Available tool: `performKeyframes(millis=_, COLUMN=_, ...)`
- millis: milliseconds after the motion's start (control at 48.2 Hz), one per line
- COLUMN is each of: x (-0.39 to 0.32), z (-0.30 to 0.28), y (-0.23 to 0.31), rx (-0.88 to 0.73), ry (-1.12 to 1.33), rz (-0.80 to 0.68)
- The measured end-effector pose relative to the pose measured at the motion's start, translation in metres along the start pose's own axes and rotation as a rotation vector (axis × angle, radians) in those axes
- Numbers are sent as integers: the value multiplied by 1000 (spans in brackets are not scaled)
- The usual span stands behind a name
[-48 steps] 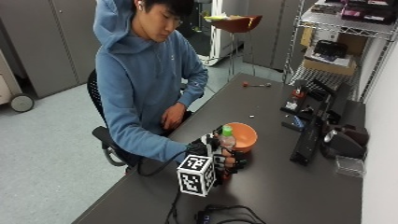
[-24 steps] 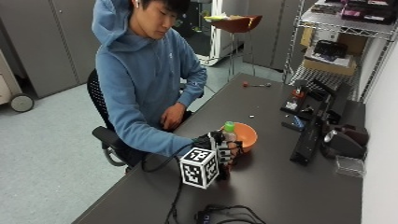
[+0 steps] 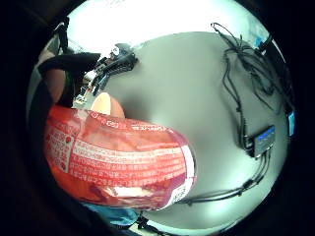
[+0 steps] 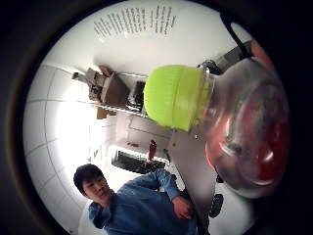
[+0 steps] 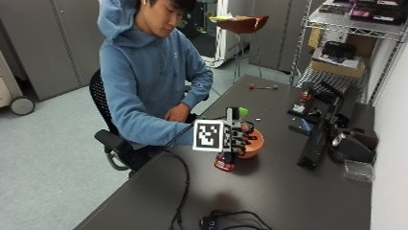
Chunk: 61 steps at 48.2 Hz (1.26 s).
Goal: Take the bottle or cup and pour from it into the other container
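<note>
We are gripping a bottle [image 5: 229, 139] upright in the gloved right hand [image 5: 237, 136], lifted off the dark table [image 5: 274, 191].

Our right arm is reaching forward from the blue sleeve [image 5: 143, 127], and the fingers [image 5: 244, 139] are curling round the bottle's middle, with the back of the hand facing away from the orange bowl [image 5: 255, 143] that is sitting just beyond the fingers. The bottle is clear, glossy plastic, rounded at the shoulder, wearing a crinkly red label [image 3: 123, 157] with small white print and a ridged lime-green cap [image 4: 173, 95]. Its long axis is running roughly vertical, the cap pointing up above the hand and the base hanging below it, just clear of the tabletop. We are resting the bare left hand [image 5: 177, 114] near our body, well behind the gloved one.
</note>
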State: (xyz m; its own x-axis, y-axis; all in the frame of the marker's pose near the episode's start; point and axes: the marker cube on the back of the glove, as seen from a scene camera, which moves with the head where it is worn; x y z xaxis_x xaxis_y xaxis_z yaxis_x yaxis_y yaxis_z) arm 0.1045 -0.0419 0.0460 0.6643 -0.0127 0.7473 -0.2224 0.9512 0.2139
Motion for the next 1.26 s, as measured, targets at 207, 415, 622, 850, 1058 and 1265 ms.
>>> performKeyframes(millis=207, x=-22, z=-1, y=-8, rx=-157, ry=290, rz=12)
performKeyframes(millis=415, x=-44, z=0, y=-18, rx=-348, ry=580, rz=33)
performKeyframes(millis=622, x=-60, z=7, y=-25, rx=-486, ry=931, rz=31)
performKeyframes(millis=850, x=-70, z=21, y=-28, rx=-575, ry=1163, rz=23)
performKeyframes(millis=1058, x=-72, z=32, y=-29, rx=-637, ry=1285, rz=-2)
performKeyframes(millis=1265, x=-74, z=38, y=-32, rx=-612, ry=1301, rz=63)
